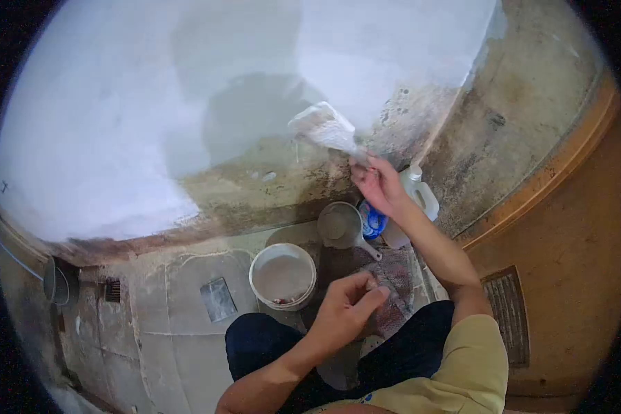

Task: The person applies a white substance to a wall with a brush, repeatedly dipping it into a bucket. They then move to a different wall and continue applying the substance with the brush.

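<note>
In my right hand [378, 183] is a wide paintbrush [326, 127], its head coated in white and raised close to the wall [248, 155]. White covers much of that wall; a bare, stained band runs along its lower part. My left hand [355, 300] hovers over my knees, thumb and fingers curled together, and I cannot tell what they pinch. Ahead of it a white bucket [254, 279] stands on the floor with greyish-white liquid inside. A grey long-handled dipper [341, 225] is just right of the bucket.
A white jug [424, 200] and a blue-and-white package [371, 221] stand by the wall's foot. A grey square tile [218, 300] lies on the floor. At far left is a dark bucket [61, 281]. A brown panel with a vent grille [507, 314] borders the right.
</note>
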A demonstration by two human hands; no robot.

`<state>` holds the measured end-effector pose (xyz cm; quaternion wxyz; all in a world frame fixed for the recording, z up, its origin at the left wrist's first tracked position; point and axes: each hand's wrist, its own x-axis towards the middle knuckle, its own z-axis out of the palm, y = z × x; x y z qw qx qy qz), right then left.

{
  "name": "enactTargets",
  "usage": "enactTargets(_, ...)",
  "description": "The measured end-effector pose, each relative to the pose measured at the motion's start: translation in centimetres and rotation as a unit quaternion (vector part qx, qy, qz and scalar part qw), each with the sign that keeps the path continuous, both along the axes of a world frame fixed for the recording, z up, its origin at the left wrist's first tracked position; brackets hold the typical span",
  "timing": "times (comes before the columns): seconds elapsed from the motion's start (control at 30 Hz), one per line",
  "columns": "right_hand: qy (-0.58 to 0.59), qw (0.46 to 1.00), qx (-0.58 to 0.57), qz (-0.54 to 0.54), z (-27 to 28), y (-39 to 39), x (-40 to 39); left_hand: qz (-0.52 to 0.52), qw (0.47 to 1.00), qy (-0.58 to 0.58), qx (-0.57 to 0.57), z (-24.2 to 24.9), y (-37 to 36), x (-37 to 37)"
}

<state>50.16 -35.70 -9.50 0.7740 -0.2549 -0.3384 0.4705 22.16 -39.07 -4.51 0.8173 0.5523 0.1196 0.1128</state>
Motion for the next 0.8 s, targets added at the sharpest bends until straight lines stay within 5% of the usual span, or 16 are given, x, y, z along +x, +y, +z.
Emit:
enactTargets(0.1,0.055,0.998,-0.015,-0.015,0.0,0.1,-1.1,0.034,0.996,0.006,0.079,-0.4,1.0,0.5)
enactTargets(0.27,0.055,0.998,-0.001,-0.018,2.8,-0.1,-2.0,0.096,0.994,0.019,0.038,0.5,2.0,0.3)
enactTargets(0.6,0.018,0.954,0.049,-0.296,5.1,-3.8,5.3,0.048,0.997,0.001,0.067,2.0,0.4,-1.6)
enactTargets(0.8,-0.125,0.858,-0.01,-0.498,7.5,-7.6,9.3,0.053,0.998,-0.017,0.033,2.9,0.1,-3.0)
